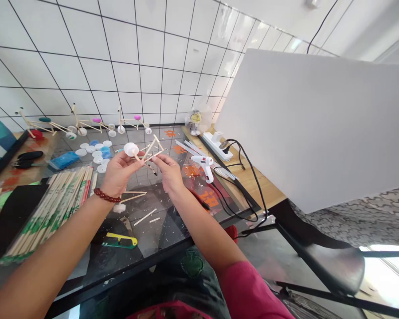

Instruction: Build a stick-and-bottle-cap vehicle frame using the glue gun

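Head view: left grip and right grip raised over a glass-topped surface, both pinching one small frame of wooden sticks, which hangs in the air between them. Thumb and fingers of the left pressed together on a stick just beside a white round cap at the frame's near end; right fingertips closed on the angled sticks at the other side. Red bead bracelet around the left wrist.

Just below the hands, a second stick piece with a white cap lying on the glass, with loose stick offcuts nearby. Farther left, bundled wooden chopsticks in printed paper sleeves, and white and blue caps scattered beyond them. Black-handled scissors beside a blue packet. Yellow-and-green hand tool nearer the edge.

To the right, a white hot glue gun lying beside glue sticks, its black cord trailing toward a white power strip. Three finished stick-and-cap bicycle models standing in a row against the tiled wall.
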`<state>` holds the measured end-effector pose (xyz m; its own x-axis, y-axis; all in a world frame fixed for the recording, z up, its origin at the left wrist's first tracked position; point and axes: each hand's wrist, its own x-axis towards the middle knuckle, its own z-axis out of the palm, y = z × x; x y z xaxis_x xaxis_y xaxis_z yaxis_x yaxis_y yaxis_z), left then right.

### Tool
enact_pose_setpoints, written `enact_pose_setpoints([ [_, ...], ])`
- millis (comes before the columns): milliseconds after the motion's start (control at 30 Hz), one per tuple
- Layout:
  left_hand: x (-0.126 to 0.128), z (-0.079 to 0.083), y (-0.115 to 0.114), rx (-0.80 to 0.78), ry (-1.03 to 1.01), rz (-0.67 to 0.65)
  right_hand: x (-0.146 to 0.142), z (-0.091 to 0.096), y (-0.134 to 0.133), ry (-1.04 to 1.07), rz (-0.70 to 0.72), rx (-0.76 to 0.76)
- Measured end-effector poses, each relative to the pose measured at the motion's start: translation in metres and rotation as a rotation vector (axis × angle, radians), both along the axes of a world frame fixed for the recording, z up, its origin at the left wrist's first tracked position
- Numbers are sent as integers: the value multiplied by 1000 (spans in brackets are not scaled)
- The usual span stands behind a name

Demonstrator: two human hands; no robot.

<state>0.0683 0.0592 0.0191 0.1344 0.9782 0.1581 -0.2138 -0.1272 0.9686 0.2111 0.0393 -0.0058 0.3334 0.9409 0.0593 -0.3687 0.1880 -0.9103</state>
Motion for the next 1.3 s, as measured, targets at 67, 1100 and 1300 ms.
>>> enact_pose_setpoints([
  [67, -5, 3, 4, 1, 12, 33, 4, 0, -2, -10, -8, -43],
  [1100, -32, 30, 22, -645, -287, -85, 17, -14, -8, -759, -269, 217],
  [1300, -31, 31, 19, -814, -361, -201, 31, -5, -7, -764, -391, 274],
])
